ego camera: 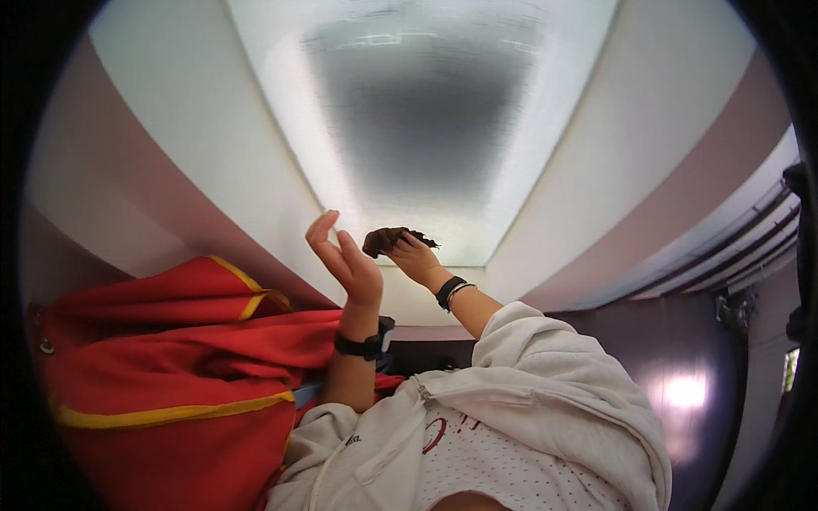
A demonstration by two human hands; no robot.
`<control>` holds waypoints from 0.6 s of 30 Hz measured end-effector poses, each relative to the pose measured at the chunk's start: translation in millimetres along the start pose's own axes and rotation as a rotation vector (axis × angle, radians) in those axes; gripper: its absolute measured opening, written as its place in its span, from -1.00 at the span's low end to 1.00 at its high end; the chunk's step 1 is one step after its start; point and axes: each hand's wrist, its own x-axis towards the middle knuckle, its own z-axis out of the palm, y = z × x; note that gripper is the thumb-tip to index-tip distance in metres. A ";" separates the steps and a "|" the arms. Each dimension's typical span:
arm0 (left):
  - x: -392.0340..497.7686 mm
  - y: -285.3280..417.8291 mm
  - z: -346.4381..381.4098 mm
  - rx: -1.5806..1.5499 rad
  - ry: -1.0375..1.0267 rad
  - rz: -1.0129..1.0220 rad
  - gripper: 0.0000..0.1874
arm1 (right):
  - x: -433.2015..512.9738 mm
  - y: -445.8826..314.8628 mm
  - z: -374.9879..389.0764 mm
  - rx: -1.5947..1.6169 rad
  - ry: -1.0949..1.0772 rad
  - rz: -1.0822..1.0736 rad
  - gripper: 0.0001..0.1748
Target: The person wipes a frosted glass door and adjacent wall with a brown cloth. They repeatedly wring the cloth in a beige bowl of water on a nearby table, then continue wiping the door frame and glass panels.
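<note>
My right hand grips a dark brown, crumpled piece with a ragged edge, perhaps cloth or leather; its exact kind cannot be told. It is held up before a pale, brightly lit panel with a grey, blurred middle. To the left of it my left hand is raised, fingers apart and slightly bent, holding nothing and not touching the brown piece. A black watch is on the left wrist, and a dark band with a thin bracelet on the right.
Red cloth with yellow trim hangs at the left, close to my left forearm. White side walls flank the panel. Dark rails run along the right, above a dark shiny floor.
</note>
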 end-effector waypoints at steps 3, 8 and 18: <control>-6.0 -7.5 0.2 -0.056 -0.022 -0.073 -0.75 | -21.8 -1.5 1.4 0.068 0.174 0.194 -0.58; -12.5 -16.7 2.3 -0.108 -0.034 -0.123 -0.76 | 20.7 19.3 -49.0 0.238 0.493 0.497 -0.52; 18.1 98.3 7.5 -0.374 0.046 0.078 -0.77 | -25.2 30.3 -199.4 0.639 1.163 0.305 -0.74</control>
